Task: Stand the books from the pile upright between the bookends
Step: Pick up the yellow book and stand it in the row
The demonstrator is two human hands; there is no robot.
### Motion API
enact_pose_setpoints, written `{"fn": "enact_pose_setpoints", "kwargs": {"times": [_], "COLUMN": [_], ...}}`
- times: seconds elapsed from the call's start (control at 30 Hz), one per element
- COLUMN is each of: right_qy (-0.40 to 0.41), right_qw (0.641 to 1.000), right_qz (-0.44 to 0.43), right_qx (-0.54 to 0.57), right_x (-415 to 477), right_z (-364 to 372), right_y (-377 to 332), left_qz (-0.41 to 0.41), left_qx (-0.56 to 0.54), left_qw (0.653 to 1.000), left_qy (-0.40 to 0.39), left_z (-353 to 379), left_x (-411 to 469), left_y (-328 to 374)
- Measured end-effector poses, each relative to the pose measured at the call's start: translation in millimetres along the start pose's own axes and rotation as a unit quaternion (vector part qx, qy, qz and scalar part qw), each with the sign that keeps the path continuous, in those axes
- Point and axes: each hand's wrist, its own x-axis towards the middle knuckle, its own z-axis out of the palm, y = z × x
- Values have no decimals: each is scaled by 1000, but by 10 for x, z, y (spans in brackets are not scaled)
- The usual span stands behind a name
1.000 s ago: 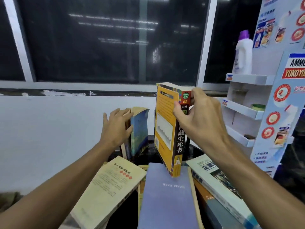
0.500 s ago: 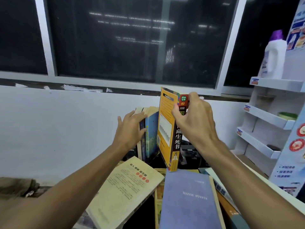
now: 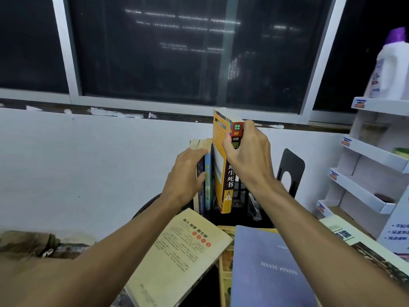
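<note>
Between thumb and fingers of the right hand (image 3: pixel 247 156), pinched at the upper spine: yellow book (image 3: pixel 219 165), upright, leaning slightly. Just left of the grip: standing books (image 3: pixel 208 173), with left hand (image 3: pixel 186 176) pressed against their left side, thumb on a spine. Right of the grip, apart: black bookend (image 3: pixel 290 167). Below the grip, nearer: pile, topped by cream book (image 3: pixel 183 258) and blue book (image 3: pixel 270 269). Far right: white shelf (image 3: pixel 363 149), bottle (image 3: pixel 391 69) on top.

The thick paperback (image 3: pixel 229 187) is upright just right of the upright books (image 3: pixel 208 180). The bookend (image 3: pixel 292 161) stands apart to its right, and the book pile (image 3: pixel 265 262) lies in front.
</note>
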Motion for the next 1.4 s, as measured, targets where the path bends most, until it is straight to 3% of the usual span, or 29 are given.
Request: {"fn": "enact_pose_setpoints", "kwargs": {"times": [0.83, 1.2, 1.4], "right_qy": [28, -138, -261], "right_qw": [999, 977, 952], "right_qz": [22, 29, 13], "right_qx": [14, 158, 159], "right_x": [-256, -268, -215], "right_z": [762, 585, 408], "right_y": [383, 539, 655], "left_qz": [2, 1, -5], "left_qx": [-1, -14, -24], "left_qw": [1000, 1000, 999], "left_qy": [20, 23, 24], "left_z": [137, 151, 167], "left_x": [-21, -19, -16], "left_y": [-128, -120, -112]}}
